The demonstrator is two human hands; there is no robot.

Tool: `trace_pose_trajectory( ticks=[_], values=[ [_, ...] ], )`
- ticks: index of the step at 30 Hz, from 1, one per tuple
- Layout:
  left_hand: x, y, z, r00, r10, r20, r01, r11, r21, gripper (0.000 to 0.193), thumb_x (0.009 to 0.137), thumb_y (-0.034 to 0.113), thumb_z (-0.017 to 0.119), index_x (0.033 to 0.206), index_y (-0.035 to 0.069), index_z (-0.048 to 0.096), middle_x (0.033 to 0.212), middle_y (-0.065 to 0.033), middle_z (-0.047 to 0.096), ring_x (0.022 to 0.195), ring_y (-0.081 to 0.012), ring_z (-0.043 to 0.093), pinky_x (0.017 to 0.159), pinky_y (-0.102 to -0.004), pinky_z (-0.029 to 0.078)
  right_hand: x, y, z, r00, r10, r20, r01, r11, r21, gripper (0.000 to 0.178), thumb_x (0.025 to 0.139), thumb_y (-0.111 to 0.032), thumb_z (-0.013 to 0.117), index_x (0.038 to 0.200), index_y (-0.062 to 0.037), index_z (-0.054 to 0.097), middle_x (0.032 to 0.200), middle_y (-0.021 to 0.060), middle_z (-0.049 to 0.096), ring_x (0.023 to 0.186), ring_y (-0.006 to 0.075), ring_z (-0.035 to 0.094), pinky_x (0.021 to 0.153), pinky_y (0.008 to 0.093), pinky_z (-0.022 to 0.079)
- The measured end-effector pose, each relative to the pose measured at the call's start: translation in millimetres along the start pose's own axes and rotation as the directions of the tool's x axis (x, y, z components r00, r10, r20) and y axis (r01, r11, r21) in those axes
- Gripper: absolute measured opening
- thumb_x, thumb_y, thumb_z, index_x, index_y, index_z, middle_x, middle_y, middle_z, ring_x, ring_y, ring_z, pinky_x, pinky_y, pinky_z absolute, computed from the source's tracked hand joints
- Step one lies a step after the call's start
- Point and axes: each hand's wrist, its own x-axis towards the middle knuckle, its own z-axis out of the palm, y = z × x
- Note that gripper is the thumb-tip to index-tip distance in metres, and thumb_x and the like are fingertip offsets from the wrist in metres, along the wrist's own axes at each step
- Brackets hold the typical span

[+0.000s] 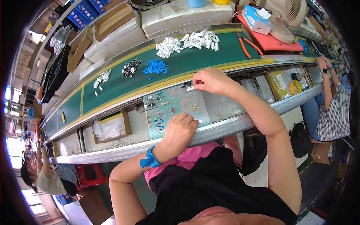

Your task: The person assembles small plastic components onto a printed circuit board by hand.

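A green circuit board (172, 101) lies across the rails in front of me, with small parts standing on it. Along its upper right edge my right hand (213, 81) pinches a small white block-shaped component (190, 88), right at the board's surface. Whether the block's leads sit in the board cannot be seen. My left hand (178, 131), with a blue band (150, 160) round its wrist, rests over the board's lower right part. Its fingers are curled closed, and anything within them is hidden. A red component (172, 110) stands just beyond the left knuckles.
Beyond the rails, a green work surface (112, 84) carries piles of white blocks (168, 47), blue disc parts (155, 66) and black parts (131, 68). Orange-handled cutters (247, 45) lie at right. A box with plastic bags (110, 127) sits left of the board. Other people work at both sides.
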Motion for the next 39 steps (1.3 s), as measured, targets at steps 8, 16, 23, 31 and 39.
trace_pose_trajectory(
  ticks=[8, 16, 23, 31, 39],
  values=[
    [13.7, 7.6, 4.1, 0.997, 0.074, -0.035, -0.076, 0.996, -0.047, 0.025, 0.070, 0.002, 0.057, 0.094, -0.001, 0.062, 0.082, -0.0087, 0.060, 0.082, -0.0262, 0.055, 0.074, -0.0359, 0.045, 13.0, 56.2, -22.0, 0.840, 0.095, -0.534, -0.217, 0.961, -0.171, 0.014, 0.081, -0.014, 0.059, 0.091, -0.0093, 0.067, 0.089, 0.0088, 0.065, 0.087, 0.0280, 0.060, 0.074, 0.0389, 0.049],
    [57.8, -33.3, -15.8, 0.960, 0.109, -0.259, -0.100, 0.994, 0.046, 0.024, 0.069, 0.003, 0.056, 0.092, 0.000, 0.061, 0.072, -0.0120, 0.056, 0.071, -0.0285, 0.055, 0.067, -0.0387, 0.045, 27.0, 117.1, -13.9, 0.773, -0.129, -0.621, -0.212, 0.870, -0.445, 0.023, 0.076, -0.001, 0.058, 0.097, -0.0062, 0.067, 0.100, 0.0094, 0.060, 0.099, 0.0276, 0.055, 0.082, 0.0376, 0.048],
    [101.5, -140.1, -14.6, 0.886, -0.165, -0.433, 0.282, 0.934, 0.222, 0.011, 0.077, 0.015, 0.065, 0.080, 0.005, 0.061, 0.079, -0.0120, 0.060, 0.081, -0.0293, 0.058, 0.071, -0.0396, 0.045, 16.3, 73.4, -20.3, 0.869, -0.167, -0.467, -0.143, 0.817, -0.559, 0.008, 0.075, -0.011, 0.061, 0.079, -0.0058, 0.066, 0.085, 0.0070, 0.062, 0.088, 0.0246, 0.057, 0.075, 0.0366, 0.049],
    [130.6, -168.0, 0.1, 0.881, -0.303, -0.363, 0.398, 0.890, 0.223, 0.016, 0.079, 0.016, 0.065, 0.090, 0.004, 0.063, 0.087, -0.0129, 0.063, 0.088, -0.0303, 0.058, 0.077, -0.0397, 0.046, 14.4, 73.8, -18.5, 0.860, -0.154, -0.487, -0.105, 0.880, -0.464, 0.007, 0.077, -0.010, 0.060, 0.078, -0.0068, 0.066, 0.082, 0.0055, 0.061, 0.085, 0.0238, 0.057, 0.073, 0.0348, 0.050],
    [129.3, -175.2, 0.8, 0.866, -0.363, -0.344, 0.442, 0.877, 0.188, 0.016, 0.078, 0.015, 0.065, 0.090, 0.004, 0.062, 0.090, -0.0135, 0.063, 0.090, -0.0305, 0.058, 0.078, -0.0388, 0.046, -35.3, 16.8, -10.0, 0.955, -0.168, -0.243, 0.116, 0.970, -0.212, 0.007, 0.078, -0.013, 0.062, 0.078, -0.0068, 0.065, 0.080, 0.0047, 0.058, 0.087, 0.0233, 0.056, 0.075, 0.0358, 0.049]
  ],
)
